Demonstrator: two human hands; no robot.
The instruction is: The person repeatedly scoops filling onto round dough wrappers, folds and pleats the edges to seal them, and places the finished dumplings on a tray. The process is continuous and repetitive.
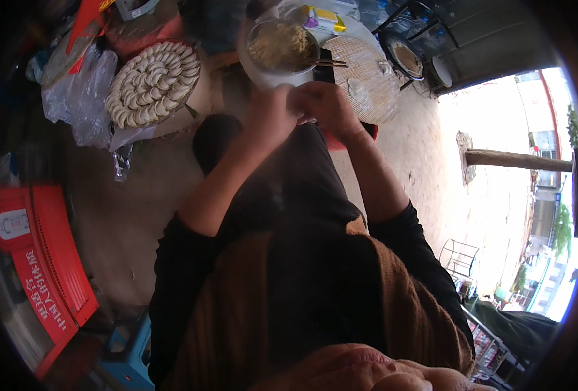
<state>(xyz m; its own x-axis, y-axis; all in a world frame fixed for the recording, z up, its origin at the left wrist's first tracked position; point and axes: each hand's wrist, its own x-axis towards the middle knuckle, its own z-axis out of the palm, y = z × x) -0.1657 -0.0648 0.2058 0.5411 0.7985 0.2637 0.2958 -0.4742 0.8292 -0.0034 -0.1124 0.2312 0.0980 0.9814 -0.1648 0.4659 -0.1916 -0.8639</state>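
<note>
My left hand point(275, 108), blurred by motion, meets my right hand point(327, 105) above my knees. Both hands are closed together at the fingertips around a small pale piece of dough point(310, 120), mostly hidden by the fingers. Just beyond them stands a metal bowl point(316, 43) of yellowish chopped filling point(283, 45). A pair of chopsticks point(335, 63) juts out over its right rim. Right of the bowl, a round slatted mat point(374, 100) carries a few flat dough wrappers point(358, 89). To the left, a round tray holds rings of folded dumplings point(153, 83).
Clear plastic bags point(93, 97) hang beside the dumplings. A yellow and purple packet point(324, 19) lies behind the bowl. A red display cooler point(56, 254) with writing and a blue plastic stool point(130, 349) are at lower left. Farther right are a post point(518, 160) and a metal-framed chair point(459, 255).
</note>
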